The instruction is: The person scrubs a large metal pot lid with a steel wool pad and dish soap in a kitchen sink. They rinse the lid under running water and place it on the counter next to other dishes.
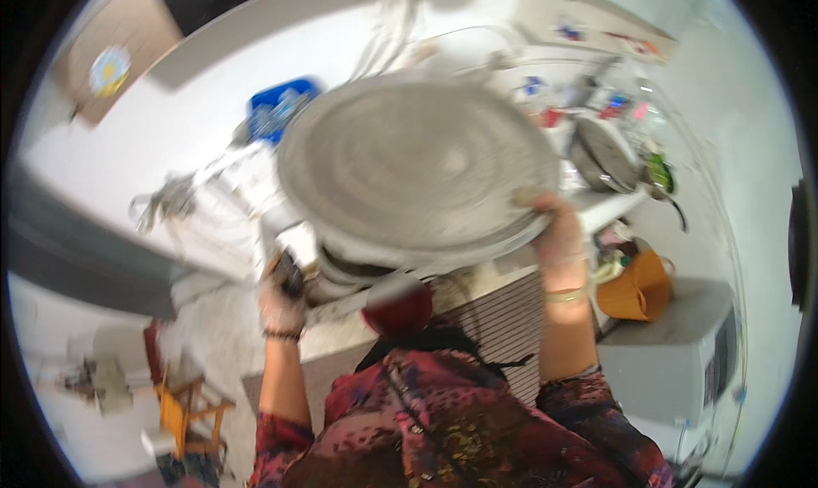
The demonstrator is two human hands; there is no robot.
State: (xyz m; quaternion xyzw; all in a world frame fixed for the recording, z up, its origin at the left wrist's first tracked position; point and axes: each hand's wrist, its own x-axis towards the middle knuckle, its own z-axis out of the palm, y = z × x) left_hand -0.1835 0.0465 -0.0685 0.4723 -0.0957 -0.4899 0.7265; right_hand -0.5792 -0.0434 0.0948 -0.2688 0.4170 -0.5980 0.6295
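Note:
My right hand (562,236) grips the right rim of a large round grey metal tray or lid (409,162), with the thumb on its upper face. The disc is tilted, and faint rings show across its blurred surface. My left hand (280,303) is apart from it, at the lower left, closed around a small dark scrubbing pad (291,276), whose exact kind is blurred. Under the disc's near edge shows part of a metal vessel (348,272); the disc hides the rest of it.
A blue basket (281,108) holds clear items behind the disc. At right, a metal pan (604,156) stands on the white counter (613,210). Below sit an orange bucket (639,287) and a grey appliance (664,360). A wooden chair (188,418) stands lower left.

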